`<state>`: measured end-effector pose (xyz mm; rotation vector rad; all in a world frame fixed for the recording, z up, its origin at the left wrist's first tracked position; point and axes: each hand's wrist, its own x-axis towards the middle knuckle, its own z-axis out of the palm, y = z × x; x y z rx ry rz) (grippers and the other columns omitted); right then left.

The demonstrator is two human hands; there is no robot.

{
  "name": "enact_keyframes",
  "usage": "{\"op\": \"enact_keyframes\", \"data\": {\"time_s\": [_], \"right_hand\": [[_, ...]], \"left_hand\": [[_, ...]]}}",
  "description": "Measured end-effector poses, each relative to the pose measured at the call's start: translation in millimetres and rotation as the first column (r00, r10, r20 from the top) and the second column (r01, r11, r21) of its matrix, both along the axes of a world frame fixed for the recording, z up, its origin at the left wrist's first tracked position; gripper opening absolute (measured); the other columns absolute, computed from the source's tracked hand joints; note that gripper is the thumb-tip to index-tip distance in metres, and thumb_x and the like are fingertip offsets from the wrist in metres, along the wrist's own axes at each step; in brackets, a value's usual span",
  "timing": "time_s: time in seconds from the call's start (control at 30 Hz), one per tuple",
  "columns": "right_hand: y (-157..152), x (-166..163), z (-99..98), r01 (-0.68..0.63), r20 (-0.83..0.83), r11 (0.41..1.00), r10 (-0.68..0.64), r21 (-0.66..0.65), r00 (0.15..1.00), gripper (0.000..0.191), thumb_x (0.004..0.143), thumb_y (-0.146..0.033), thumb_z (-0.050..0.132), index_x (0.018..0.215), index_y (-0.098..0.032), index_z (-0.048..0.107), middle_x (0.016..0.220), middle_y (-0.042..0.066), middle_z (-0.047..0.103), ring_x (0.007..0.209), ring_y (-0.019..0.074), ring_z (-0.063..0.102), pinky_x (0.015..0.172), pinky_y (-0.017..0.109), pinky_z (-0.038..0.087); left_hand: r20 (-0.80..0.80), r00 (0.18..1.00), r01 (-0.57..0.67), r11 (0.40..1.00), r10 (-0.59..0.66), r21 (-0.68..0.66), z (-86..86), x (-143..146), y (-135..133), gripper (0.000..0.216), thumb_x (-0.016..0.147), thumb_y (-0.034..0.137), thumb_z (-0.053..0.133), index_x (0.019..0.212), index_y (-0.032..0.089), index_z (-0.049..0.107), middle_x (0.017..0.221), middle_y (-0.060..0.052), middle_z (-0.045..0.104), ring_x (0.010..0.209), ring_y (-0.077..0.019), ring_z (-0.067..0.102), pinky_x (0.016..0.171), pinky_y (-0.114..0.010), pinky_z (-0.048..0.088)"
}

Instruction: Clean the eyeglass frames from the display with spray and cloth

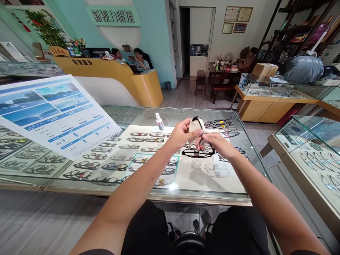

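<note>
Above the glass counter, my left hand [186, 131] is closed on a beige cleaning cloth [194, 128], which is folded around part of a pair of black-framed eyeglasses [197, 119]. My right hand [216, 142] is closed right beside it, fingers pinched on the eyeglasses at the cloth's edge; the exact grip is partly hidden. Just below the hands shows another dark frame [198, 153], apparently under the glass. A small white spray bottle [159, 121] stands upright on the counter, left of and beyond my left hand.
The glass display counter [148, 193] holds rows of spectacle frames [114, 166]. A printed sheet [61, 117] stands tilted at the left. More glass cases [316, 156] line the right side. People sit behind a yellow reception desk [148, 85] and at a back table.
</note>
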<state>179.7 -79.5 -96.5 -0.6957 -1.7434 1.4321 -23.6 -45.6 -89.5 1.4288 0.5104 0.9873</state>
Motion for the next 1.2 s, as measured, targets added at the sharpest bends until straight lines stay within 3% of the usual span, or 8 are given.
{"op": "enact_keyframes", "data": {"time_s": [0.3,0.43,0.57,0.73,0.93,1.03,1.2], "right_hand": [[-5.2,-0.4,5.8,-0.042,0.061,0.999,0.041,0.019,0.997,0.049,0.109,-0.054,0.055,0.094,-0.016,0.082,0.084,0.006,0.076,0.082,0.02,0.065,0.082,0.034,0.045],[-2.4,6.6,9.1,0.051,0.024,0.998,-0.052,0.026,0.998,0.043,0.104,-0.051,0.062,0.09,-0.016,0.083,0.081,0.007,0.077,0.077,0.0206,0.064,0.081,0.035,0.048],[-1.6,9.2,9.9,0.108,-0.031,0.994,-0.107,0.013,0.994,0.038,0.104,-0.046,0.063,0.088,-0.018,0.082,0.081,0.007,0.079,0.078,0.0216,0.065,0.08,0.035,0.05],[-4.7,2.1,6.2,0.076,-0.02,0.997,-0.075,0.027,0.997,0.041,0.105,-0.051,0.063,0.092,-0.018,0.084,0.083,0.007,0.079,0.081,0.0215,0.067,0.081,0.035,0.051],[-8.1,-3.7,5.0,-0.021,0.005,0.995,0.021,0.099,1.0,0.044,0.108,-0.051,0.061,0.095,-0.018,0.086,0.089,0.007,0.081,0.086,0.0203,0.068,0.086,0.034,0.052],[-6.9,0.0,7.3,0.015,0.009,0.997,-0.016,0.076,1.0,0.044,0.106,-0.054,0.064,0.093,-0.018,0.086,0.087,0.007,0.081,0.082,0.0207,0.068,0.083,0.034,0.052],[-2.4,9.6,11.0,0.093,-0.013,0.995,-0.093,0.026,0.996,0.044,0.101,-0.056,0.069,0.085,-0.018,0.085,0.078,0.008,0.079,0.073,0.0215,0.066,0.079,0.037,0.053]], "left_hand": [[0.047,0.989,-0.144,0.989,0.143,0.018,-0.7,4.7,-6.9,0.05,0.095,0.065,0.075,0.09,0.019,0.057,0.061,0.0,0.072,0.043,-0.02,0.07,0.041,-0.025,0.053],[0.007,0.998,-0.066,0.997,0.065,0.046,-0.7,-1.0,2.3,0.055,0.094,0.07,0.072,0.092,0.016,0.061,0.071,-0.005,0.076,0.058,-0.0205,0.076,0.052,-0.026,0.059],[-0.022,1.0,0.01,0.999,-0.009,0.052,1.4,-6.7,6.3,0.051,0.091,0.062,0.081,0.106,0.016,0.064,0.082,-0.005,0.078,0.065,-0.0182,0.076,0.057,-0.025,0.058],[-0.01,0.999,0.035,0.997,-0.034,0.064,6.2,-1.5,-4.5,0.054,0.083,0.054,0.091,0.109,0.021,0.058,0.067,0.002,0.073,0.054,-0.0184,0.073,0.054,-0.025,0.056],[0.046,0.994,-0.106,0.993,0.104,0.046,3.5,6.4,-13.8,0.052,0.093,0.069,0.075,0.093,0.022,0.052,0.053,0.003,0.067,0.038,-0.0186,0.065,0.039,-0.023,0.046],[0.025,0.996,-0.091,0.994,0.09,0.054,3.8,0.8,-7.9,0.052,0.097,0.071,0.068,0.092,0.02,0.056,0.058,0.0,0.069,0.043,-0.0184,0.068,0.043,-0.025,0.051],[-0.068,0.998,0.019,0.995,-0.012,0.1,12.1,-11.6,1.9,0.053,0.087,0.064,0.084,0.102,0.016,0.065,0.082,-0.005,0.077,0.066,-0.0171,0.074,0.057,-0.025,0.057]]}}
